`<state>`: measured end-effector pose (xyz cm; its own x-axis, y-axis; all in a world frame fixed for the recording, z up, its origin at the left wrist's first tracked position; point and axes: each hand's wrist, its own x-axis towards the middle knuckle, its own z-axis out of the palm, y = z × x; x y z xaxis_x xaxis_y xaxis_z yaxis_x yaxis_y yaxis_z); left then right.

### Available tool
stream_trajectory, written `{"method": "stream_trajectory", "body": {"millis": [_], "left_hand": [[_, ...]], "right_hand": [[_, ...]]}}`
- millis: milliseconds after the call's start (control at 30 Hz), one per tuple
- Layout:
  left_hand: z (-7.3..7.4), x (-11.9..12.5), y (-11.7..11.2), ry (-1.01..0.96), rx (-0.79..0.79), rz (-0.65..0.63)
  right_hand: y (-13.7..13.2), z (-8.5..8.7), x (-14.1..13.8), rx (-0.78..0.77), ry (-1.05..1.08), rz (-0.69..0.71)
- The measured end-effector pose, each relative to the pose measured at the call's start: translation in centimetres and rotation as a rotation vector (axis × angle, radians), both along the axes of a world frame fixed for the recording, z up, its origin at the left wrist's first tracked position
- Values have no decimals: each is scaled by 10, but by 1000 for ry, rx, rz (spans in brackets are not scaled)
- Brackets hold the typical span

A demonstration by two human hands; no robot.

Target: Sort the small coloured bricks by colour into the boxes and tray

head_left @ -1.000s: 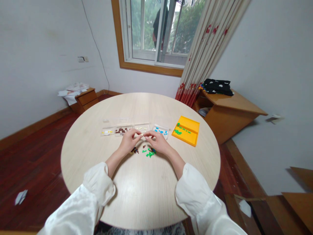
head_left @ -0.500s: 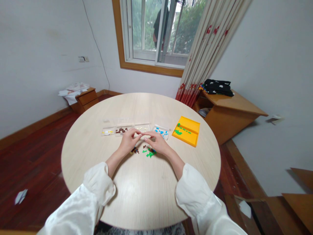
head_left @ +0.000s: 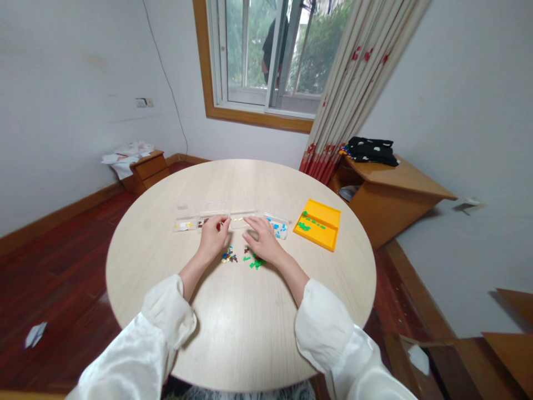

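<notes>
The left hand (head_left: 213,240) and the right hand (head_left: 264,240) are a little apart over a round table (head_left: 241,333).
The left hand has its thumb and finger close together; from here I can't tell if they pinch a tiny bit. The right hand is open, its fingers loosely spread. On the near side, a mixed pile (head_left: 229,256) of little blocks sits between the hands, and green blocks (head_left: 257,263) lie by the right hand. Just past the hands, clear boxes (head_left: 235,226) stand in a row: yellow bits (head_left: 188,224) at the left, brown bits (head_left: 202,223) next, blue bits (head_left: 278,228) at the right. Farther right is a yellow tray (head_left: 325,210) with green bits (head_left: 304,227).
</notes>
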<state>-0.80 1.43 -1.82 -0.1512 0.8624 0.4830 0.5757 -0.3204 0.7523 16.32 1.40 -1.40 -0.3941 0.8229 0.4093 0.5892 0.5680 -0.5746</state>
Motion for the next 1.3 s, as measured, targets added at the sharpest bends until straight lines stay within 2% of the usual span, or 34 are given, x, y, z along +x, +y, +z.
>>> {"method": "stream_trajectory", "body": {"millis": [133, 233, 667, 1000, 1133, 1300], "left_hand": [[-1, -1, 1, -16, -2, 10], [0, 1, 0, -5, -3, 11], [0, 1, 0, 2, -18, 13], [-2, 0, 1, 33, -49, -12], [0, 2, -1, 38, -83, -37], [2, 4, -4, 16, -107, -85]], "right_hand": [[1, -2, -5, 15, -226, 5], [1, -2, -6, -2, -301, 15], [3, 3, 3, 34, -189, -51], [-3, 12, 16, -62, -235, 235], [-2, 10, 16, -65, -278, 277], [-2, 9, 14, -106, -279, 259]]}}
